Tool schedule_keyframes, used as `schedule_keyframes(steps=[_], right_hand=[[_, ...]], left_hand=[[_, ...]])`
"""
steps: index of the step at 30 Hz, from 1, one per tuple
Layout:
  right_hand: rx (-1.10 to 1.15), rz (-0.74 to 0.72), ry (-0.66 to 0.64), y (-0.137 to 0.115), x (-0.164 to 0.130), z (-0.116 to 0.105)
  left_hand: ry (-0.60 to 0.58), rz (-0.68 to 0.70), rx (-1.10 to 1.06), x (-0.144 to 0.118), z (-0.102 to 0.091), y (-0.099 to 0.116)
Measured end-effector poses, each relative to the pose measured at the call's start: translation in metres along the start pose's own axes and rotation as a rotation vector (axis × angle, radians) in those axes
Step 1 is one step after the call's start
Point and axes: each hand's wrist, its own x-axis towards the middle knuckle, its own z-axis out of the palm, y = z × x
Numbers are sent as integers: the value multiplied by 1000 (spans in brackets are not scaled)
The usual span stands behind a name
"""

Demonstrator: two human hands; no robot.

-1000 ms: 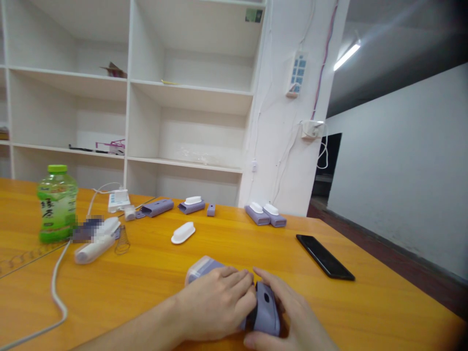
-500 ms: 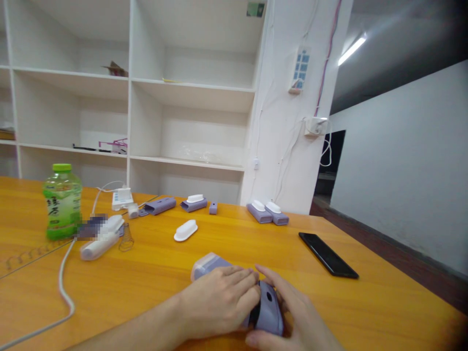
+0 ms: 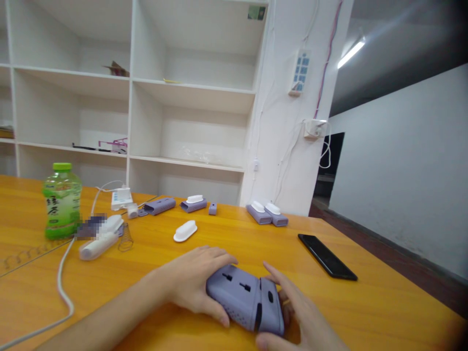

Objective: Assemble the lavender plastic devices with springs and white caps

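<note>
Purple housing [image 3: 244, 297] is lying near the worktop's [image 3: 365, 302] front edge, and I am gripping it from both ends. My left hand [image 3: 193, 282] is cupping its left end, fingers [image 3: 215, 253] curled over the top. My right hand [image 3: 300, 317] is clasping the shorter end piece, fingers bent around it.

A single head-worn camera looks forward and slightly down across the orange table [image 3: 365, 302], close above the hands, facing white shelves [image 3: 193, 92].
</note>
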Motion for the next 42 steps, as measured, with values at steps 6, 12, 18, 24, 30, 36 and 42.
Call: schedule_keyframes(steps=[6,12,18,24,30,36,42], right_hand=[[-45,-48,52,5,-3,-4],[-26,-81,48,-3,-4,-7],[-34,-103,66,-4,-3,-5],[-25,-122,58,-9,-2,-5],[-27,-90,-13,-10,1,-4],[-113,-84,19,-12,12,1],[-265,-64,32,-29,35,8]], left_hand=[[38,-28,-93,-2,18,-9],[53,-62,-135,-4,21,-9],[65,-45,-129,-4,24,-11],[63,-55,-127,-5,25,-10],[50,-72,-127,-6,24,-8],[67,-17,-92,1,20,-17],[233,-102,122,14,-7,-50]])
